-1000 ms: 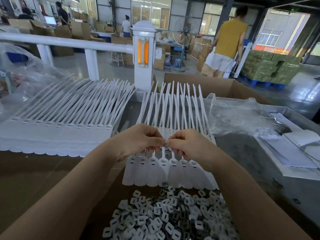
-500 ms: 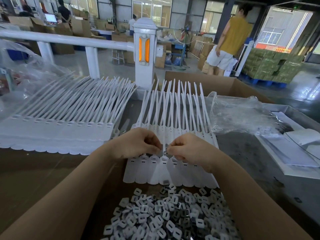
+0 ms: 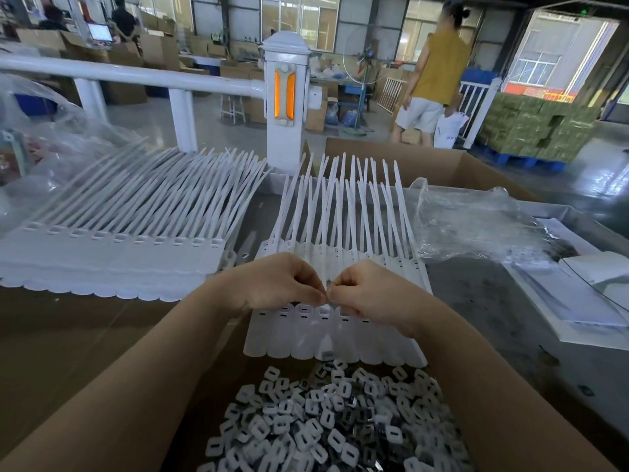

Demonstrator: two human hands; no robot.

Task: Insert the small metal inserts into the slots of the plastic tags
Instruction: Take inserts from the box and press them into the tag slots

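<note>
Moved up slightly since half a second ago: both fists, now meeting over the slot row. Left hand (image 3: 272, 287) and right hand (image 3: 371, 294) curled, fingertips together, pinching something too small to identify, presumably one insert. Tag strip (image 3: 337, 338) flat on worktop (image 3: 493, 294), tails toward 12 o'clock. Insert pile (image 3: 326, 424) at 6 o'clock. Judged light, small, slippery; tags thin, flexible. Best gripped by edges.

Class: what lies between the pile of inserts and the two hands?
In the head view, the flat ends of the tag strip lie between the inserts and the left hand and right hand.
</note>
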